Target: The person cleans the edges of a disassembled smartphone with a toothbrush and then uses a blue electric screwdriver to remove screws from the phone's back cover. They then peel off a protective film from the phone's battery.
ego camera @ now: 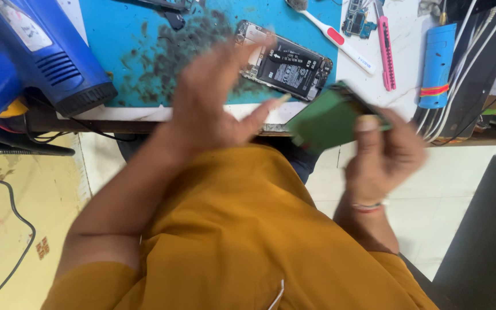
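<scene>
Green and flat, a thin panel (329,119) is pinched in the person's right hand (383,155), just off the near edge of the workbench (409,34) and above the lap. The thumb lies across the panel's upper right corner and the remaining fingers curl behind it, so the grip is closed on the panel; motion blur softens its outline, and what kind of part it is cannot be made out. The left hand (216,97) is spread open, fingers extended and parted, palm turned toward the panel. It holds nothing. Its fingertips are blurred, and whether the forefinger tip touches the panel's left edge cannot be told.

Behind the left hand, on a blue work mat (121,34) speckled with dark debris, lies an opened phone (285,62) with its black battery exposed; the hand covers the phone's left end. To the right of the phone lie a white toothbrush (331,34) with a red grip patch, a small circuit board (356,22), a pink tool (386,51), and a blue cylinder (436,66) banded in red. A bundle of white cables (460,69) runs off the upper right. A blue heat gun (35,51) fills the upper left, its body cut off by the frame. The person's mustard-yellow shirt (248,241) hides the lower centre of the view.
</scene>
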